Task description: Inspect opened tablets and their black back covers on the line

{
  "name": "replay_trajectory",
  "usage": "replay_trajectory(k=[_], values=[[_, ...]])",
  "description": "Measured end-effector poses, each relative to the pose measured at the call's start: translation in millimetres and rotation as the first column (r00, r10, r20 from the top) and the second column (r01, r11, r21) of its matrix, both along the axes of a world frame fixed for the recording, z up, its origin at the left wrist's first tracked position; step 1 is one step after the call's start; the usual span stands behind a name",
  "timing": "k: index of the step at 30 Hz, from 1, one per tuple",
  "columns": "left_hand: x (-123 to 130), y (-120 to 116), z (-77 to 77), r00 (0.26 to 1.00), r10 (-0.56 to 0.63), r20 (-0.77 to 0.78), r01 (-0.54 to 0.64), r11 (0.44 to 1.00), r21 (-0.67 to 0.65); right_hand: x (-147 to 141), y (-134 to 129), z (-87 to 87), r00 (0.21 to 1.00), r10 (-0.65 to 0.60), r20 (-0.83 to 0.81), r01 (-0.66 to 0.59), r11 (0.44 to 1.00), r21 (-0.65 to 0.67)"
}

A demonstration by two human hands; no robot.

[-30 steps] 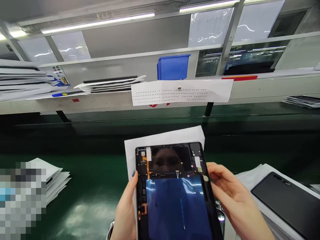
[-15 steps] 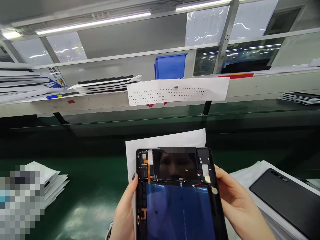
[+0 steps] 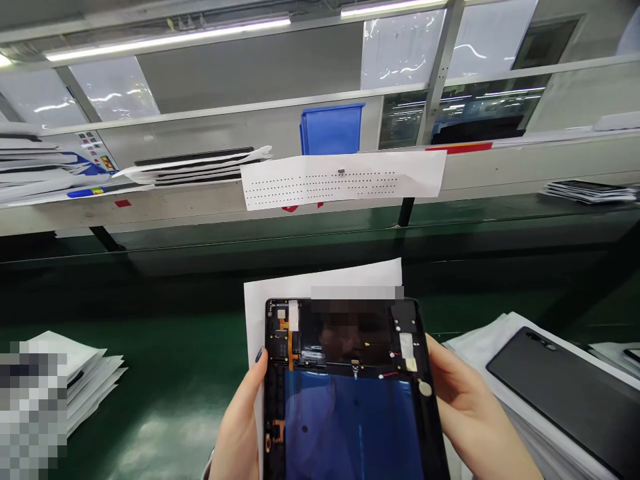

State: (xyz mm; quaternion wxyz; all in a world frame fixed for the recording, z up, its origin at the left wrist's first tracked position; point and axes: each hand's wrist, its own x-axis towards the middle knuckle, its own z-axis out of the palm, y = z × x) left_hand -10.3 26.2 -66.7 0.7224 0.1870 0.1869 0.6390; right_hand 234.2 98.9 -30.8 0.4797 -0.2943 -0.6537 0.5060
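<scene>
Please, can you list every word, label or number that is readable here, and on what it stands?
No text can be read.
Poster on the far shelf: too small.
White sheet hanging from that shelf: only rows of dots.
White labels on the tablet frame: nothing legible.

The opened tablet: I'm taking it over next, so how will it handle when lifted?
It is probably fairly stiff: the opened tablet sits flat between the left hand and right hand. The exposed orange flex strip looks fragile, and the glossy blue film may be slippery.
</scene>
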Motion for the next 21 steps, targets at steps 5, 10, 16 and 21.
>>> replay_trajectory(k=[5, 10, 16, 21], values=[[-3, -2, -0.3, 1.000, 0.006, -0.014, -0.006, 1.000, 0.026, 2, 1, 0.2, 1.000, 0.006, -0.002, -0.006, 0.999, 0.045], [-5, -2, 0.1, 0.998, 0.013, -0.058, -0.013, 1.000, 0.011, 1, 1, 1.0, 0.997, 0.067, -0.033, -0.066, 0.997, 0.043], [12, 3, 8.2, 0.968, 0.179, -0.175, -0.177, 0.984, 0.027, 0, 2, -1.1, 0.998, 0.045, -0.053, -0.045, 0.999, -0.012], [26, 4, 19.9, 0.925, 0.280, -0.257, -0.275, 0.960, 0.057, 2, 14, -10.2, 0.999, 0.038, -0.028, -0.040, 0.998, -0.053]])
